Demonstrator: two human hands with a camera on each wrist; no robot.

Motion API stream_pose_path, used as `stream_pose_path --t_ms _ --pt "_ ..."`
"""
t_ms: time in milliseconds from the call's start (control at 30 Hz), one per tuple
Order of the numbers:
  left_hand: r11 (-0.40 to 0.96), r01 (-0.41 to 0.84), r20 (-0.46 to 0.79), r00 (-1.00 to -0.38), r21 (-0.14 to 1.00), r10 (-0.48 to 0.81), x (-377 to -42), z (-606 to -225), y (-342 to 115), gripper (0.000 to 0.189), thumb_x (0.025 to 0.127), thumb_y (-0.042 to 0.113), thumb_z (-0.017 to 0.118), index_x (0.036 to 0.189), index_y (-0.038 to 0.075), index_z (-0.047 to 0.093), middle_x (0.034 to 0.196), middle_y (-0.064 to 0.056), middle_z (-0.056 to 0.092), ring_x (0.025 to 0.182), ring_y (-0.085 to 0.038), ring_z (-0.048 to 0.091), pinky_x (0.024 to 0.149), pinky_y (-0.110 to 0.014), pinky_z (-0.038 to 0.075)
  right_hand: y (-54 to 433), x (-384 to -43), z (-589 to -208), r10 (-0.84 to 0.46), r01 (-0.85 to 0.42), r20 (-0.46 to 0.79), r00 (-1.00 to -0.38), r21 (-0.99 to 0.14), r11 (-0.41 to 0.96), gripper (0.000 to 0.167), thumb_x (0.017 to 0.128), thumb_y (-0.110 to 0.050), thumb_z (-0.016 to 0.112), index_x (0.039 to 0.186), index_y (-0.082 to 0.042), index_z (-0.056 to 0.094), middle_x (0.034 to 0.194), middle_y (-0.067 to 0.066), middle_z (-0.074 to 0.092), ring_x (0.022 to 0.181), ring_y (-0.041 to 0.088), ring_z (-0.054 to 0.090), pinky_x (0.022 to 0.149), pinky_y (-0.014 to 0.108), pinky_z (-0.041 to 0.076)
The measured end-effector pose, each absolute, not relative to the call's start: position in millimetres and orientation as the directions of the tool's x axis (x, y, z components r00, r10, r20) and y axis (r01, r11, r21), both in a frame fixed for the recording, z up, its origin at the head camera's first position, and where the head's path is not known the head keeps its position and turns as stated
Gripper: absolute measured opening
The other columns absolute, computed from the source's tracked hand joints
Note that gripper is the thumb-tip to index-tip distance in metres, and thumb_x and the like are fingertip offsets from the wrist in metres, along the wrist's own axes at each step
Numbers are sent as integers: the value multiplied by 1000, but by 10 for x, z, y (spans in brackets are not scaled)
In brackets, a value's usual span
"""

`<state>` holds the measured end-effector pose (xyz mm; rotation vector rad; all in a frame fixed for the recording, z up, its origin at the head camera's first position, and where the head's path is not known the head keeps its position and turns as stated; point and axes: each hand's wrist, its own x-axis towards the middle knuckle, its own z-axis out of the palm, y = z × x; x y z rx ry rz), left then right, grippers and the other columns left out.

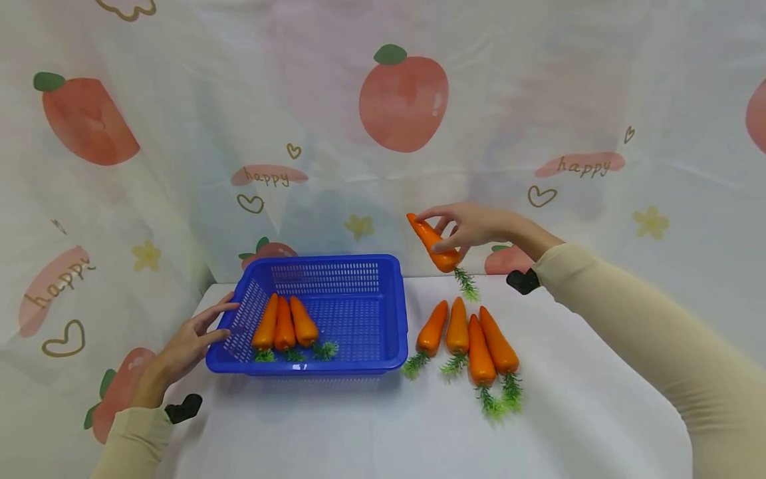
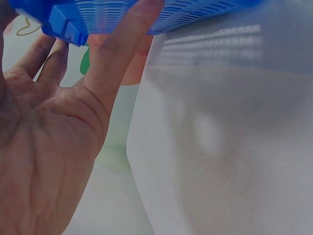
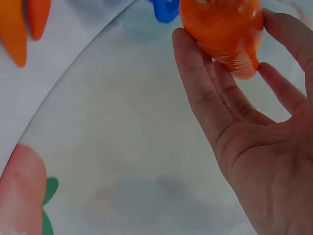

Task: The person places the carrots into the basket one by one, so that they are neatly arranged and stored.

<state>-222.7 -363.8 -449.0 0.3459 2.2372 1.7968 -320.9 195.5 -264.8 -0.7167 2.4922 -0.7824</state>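
Observation:
My right hand (image 1: 475, 225) holds an orange carrot (image 1: 432, 245) with a green leafy top up in front of the backdrop. Fingers and thumb pinch it along its sides; its tip points up and left, its leaves hang down. In the right wrist view the carrot's rounded body (image 3: 222, 29) shows between the fingertips. On the left, my left hand (image 1: 190, 340) rests against the blue plastic basket (image 1: 359, 366), thumb and fairly straight fingers at its left rim. Three carrots (image 1: 284, 326) lie side by side in the basket's left part, leaves towards the front.
Several more carrots (image 1: 457, 329) lie on the white table (image 1: 287, 432) right of the basket, leaves towards the front. A fruit-printed cloth (image 1: 335, 199) hangs behind and along the left. Dark wrist devices (image 1: 523, 281) sit at both cuffs.

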Motion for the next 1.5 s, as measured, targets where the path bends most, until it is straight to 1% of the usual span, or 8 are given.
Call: stream_pose_path --t_ms 200,467,733,900,1033,1167,1367,1500 --pt "210 33 -42 -939 977 341 -2235 -4484 -3639 60 104 13 59 159 10 36 174 0 0 151 -53 6 92 -32 58 1641 -3292 -2759 -615 -339 -247 -749 -655 676 70 97 -23 72 159 -22 38 139 22 53 110 34 67 75 41 63" --pt "222 40 -38 -941 974 335 -2245 -4485 -3634 60 103 14 61 159 11 37 174 -1 1 152 -53 5 93 -31 57 1253 -3389 -2932 -659 -340 -231 -715 -709 618 72 96 -22 74 159 -20 40 137 22 54 98 29 72 74 42 63" --pt "220 38 -39 -942 975 332 -2247 -4482 -3640 61 104 15 61 159 11 37 174 0 1 152 -53 5 92 -33 58 871 -3432 -3109 -690 -288 -242 -682 -779 557 72 96 -20 75 159 -21 40 136 21 54 102 31 70 85 55 60" --pt "219 35 -41 -943 975 331 -2241 -4487 -3652 61 104 14 60 159 11 37 174 0 0 152 -53 6 92 -33 58 636 -3443 -3265 -697 -269 -241 -675 -800 537 71 96 -21 74 158 -23 41 136 20 55 103 29 70 82 49 62" --pt "214 34 -40 -943 976 331 -2233 -4490 -3649 61 104 14 60 159 11 36 174 0 1 152 -53 6 92 -33 58 458 -3456 -3419 -701 -247 -258 -665 -809 533 70 96 -21 75 158 -23 42 141 21 53 108 29 67 80 44 63" --pt "206 28 -42 -944 978 326 -2226 -4490 -3645 60 104 14 60 159 11 36 174 0 0 152 -52 7 92 -32 58 281 -3467 -3538 -704 -214 -278 -653 -824 524 69 95 -19 75 157 -22 43 145 24 50 115 30 64 80 44 63" --pt "208 26 -43 -946 978 322 -2220 -4501 -3643 61 103 14 61 160 13 36 174 2 1 152 -52 9 93 -35 58 87 -3475 -3719 -709 -202 -295 -640 -827 525 68 96 -17 74 157 -20 44 143 24 51 115 29 64 77 41 63" --pt "207 28 -41 -946 978 323 -2225 -4501 -3649 61 104 14 60 159 11 36 174 2 1 152 -52 10 92 -36 58 -6 -3484 -3823 -703 -155 -323 -634 -837 525 68 97 -15 73 157 -20 42 142 23 53 114 29 64 80 43 63"
